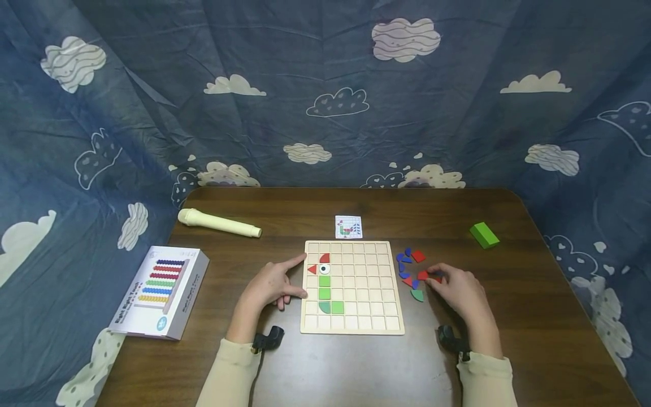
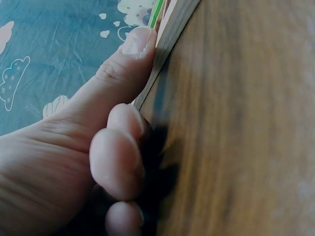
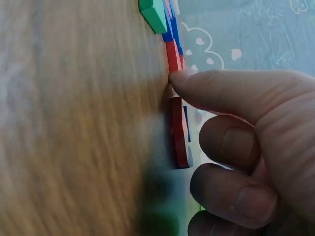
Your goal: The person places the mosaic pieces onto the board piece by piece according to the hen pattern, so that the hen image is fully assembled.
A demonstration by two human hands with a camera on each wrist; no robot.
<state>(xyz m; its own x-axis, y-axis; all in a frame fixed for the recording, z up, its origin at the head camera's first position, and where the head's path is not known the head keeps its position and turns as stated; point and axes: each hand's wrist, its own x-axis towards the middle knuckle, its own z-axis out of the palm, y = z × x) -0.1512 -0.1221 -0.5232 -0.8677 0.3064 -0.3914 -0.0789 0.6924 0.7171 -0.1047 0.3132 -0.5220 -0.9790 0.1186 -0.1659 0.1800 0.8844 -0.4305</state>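
A pale wooden grid board (image 1: 366, 288) holds several coloured tiles on its left side, among them green squares (image 1: 324, 294), a red triangle (image 1: 312, 269) and a round eye tile (image 1: 324, 269). My left hand (image 1: 269, 284) touches the board's left edge with thumb and forefinger spread; its other fingers are bent. Right of the board lies a loose group of red, blue and green pieces. My right hand (image 1: 460, 291) is over its right end, thumb and forefinger apart around a red piece (image 3: 180, 132). A narrow gap shows between thumb and piece; the forefinger's tip is hidden in the right wrist view.
A small pattern card (image 1: 348, 227) lies behind the board. Farther left are a cream microphone-shaped object (image 1: 220, 223) and a white box (image 1: 157, 291) picturing coloured beads. A green block (image 1: 484, 235) sits at the back right. Cloud-printed cloth (image 1: 315, 130) hangs around the table.
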